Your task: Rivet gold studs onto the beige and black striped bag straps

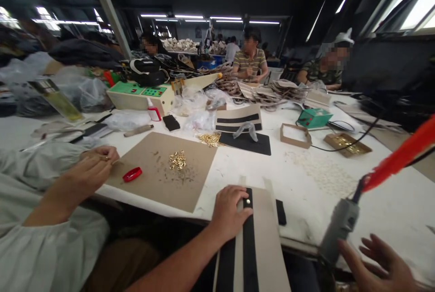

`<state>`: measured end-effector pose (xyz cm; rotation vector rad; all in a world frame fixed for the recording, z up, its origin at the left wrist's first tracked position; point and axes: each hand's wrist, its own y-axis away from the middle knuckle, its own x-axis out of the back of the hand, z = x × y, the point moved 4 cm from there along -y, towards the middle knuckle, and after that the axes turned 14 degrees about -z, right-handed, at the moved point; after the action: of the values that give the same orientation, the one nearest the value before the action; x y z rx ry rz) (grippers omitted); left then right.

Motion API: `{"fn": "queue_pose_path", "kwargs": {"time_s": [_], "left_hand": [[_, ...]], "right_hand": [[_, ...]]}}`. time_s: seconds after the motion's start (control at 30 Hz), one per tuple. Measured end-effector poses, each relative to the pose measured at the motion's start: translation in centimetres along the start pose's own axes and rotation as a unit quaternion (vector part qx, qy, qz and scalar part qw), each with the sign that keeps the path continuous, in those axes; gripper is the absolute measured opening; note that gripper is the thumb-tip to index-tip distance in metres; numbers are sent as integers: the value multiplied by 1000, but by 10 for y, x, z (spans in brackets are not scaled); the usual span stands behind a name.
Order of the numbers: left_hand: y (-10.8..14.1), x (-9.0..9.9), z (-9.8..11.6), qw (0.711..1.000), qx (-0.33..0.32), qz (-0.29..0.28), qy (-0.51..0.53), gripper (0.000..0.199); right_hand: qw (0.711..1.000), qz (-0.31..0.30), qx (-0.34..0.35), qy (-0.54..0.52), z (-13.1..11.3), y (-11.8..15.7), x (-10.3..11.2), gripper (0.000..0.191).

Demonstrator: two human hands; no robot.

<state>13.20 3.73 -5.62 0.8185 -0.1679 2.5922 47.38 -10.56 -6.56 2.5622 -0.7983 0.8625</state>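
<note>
My left hand (pixel 231 213) lies at the table's near edge, thumb and fingers closed about the end of a black strip (pixel 249 237). A round, shiny stud (pixel 248 201) shows on the strip between thumb and forefinger. Under it lies a long beige panel (pixel 267 237), reaching over the edge toward my lap; a second black strip (pixel 226 265) runs alongside. At the lower right, my right hand (pixel 380 260) has its fingers apart and holds nothing. Close to its fingertips hangs a grey powered hand tool (pixel 340 228) on a red coiled cord (pixel 401 154).
On the left, a co-worker's hands (pixel 91 165) hold something small above a brown board (pixel 139 160) with gold metal pieces (pixel 177 160) and a red ring-shaped object (pixel 132 174). Farther back stand a green-topped machine (pixel 142 95), a green box (pixel 314 118) and cardboard trays (pixel 295 136).
</note>
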Motion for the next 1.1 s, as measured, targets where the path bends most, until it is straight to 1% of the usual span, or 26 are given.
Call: {"fn": "queue_pose_path", "kwargs": {"time_s": [0.03,0.1,0.17,0.2,0.27,0.33,0.4,0.43,0.5,0.53,0.57,0.6,0.63,0.7,0.8,0.9,1.1], "left_hand": [[0,-1,0,1000,0,-1,-2,35],[1,-2,-1,1000,-1,1,-6,35],[1,-4,-2,1000,-2,2,-11,35],[1,-4,-2,1000,-2,1,-14,34],[1,-4,-1,1000,-4,-4,-18,34],[1,-4,0,1000,-4,-11,-21,33],[1,-4,0,1000,-2,-18,-22,32],[1,-4,1,1000,0,-21,-21,31],[1,-4,0,1000,3,-24,-18,30],[1,-5,0,1000,5,-24,-16,29],[1,-5,0,1000,6,-23,-14,29],[1,-5,-1,1000,7,-23,-11,29],[1,-5,-1,1000,7,-23,-9,30],[1,-5,-2,1000,8,-25,-5,31],[1,-5,-2,999,10,-31,-4,31],[1,-5,-1,999,8,-32,-8,31],[1,-6,-2,999,10,-39,-17,32]], "right_hand": [[999,-35,-4,27,-1,-3,-3,87],[992,-106,24,70,-10,-7,-12,73],[985,-149,48,74,-19,-8,-18,58],[984,-164,49,54,-23,-7,-19,54],[983,-176,38,-41,-33,-6,-20,48],[971,-176,31,-157,-51,-3,-24,52],[942,-193,51,-268,-81,0,-36,56],[921,-210,67,-322,-100,0,-46,55],[864,-252,104,-423,-139,1,-70,52],[839,-272,125,-455,-158,2,-83,47],[821,-287,145,-471,-174,1,-96,39],[812,-293,167,-477,-187,1,-108,30],[809,-294,189,-472,-196,1,-119,25],[816,-286,229,-447,-204,0,-136,27],[829,-280,274,-399,-204,0,-152,28],[827,-278,299,-387,-202,0,-157,26],[808,-288,313,-408,-205,1,-162,20]]}}
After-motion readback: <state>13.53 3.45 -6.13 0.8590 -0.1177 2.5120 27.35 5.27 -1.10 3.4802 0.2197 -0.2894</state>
